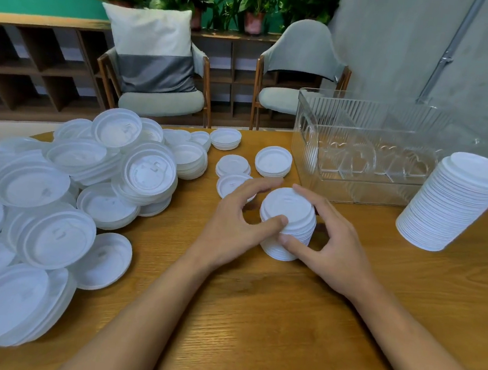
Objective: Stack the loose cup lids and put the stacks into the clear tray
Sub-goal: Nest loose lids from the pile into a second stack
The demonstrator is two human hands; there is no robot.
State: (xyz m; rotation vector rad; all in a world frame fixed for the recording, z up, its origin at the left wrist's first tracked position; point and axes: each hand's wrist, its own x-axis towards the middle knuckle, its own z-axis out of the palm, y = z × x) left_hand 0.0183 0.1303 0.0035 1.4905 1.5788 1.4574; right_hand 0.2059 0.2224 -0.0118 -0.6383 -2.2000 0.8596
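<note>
A short stack of white cup lids (289,210) stands on the wooden table (252,321) in the middle. My left hand (232,225) grips its left side, thumb on the front edge. My right hand (329,245) grips its right side, thumb low on the front. A large heap of loose white lids (64,196) covers the table's left half. The clear ribbed tray (361,149) sits at the back right, with no lids visible inside. A tall stack of white lids (454,204) stands on the table to the right of the tray.
Several small lid piles (273,161) lie between the heap and the tray. Two chairs (297,70), one with a cushion, stand behind the table before a low shelf with potted plants. A grey wall is at the right.
</note>
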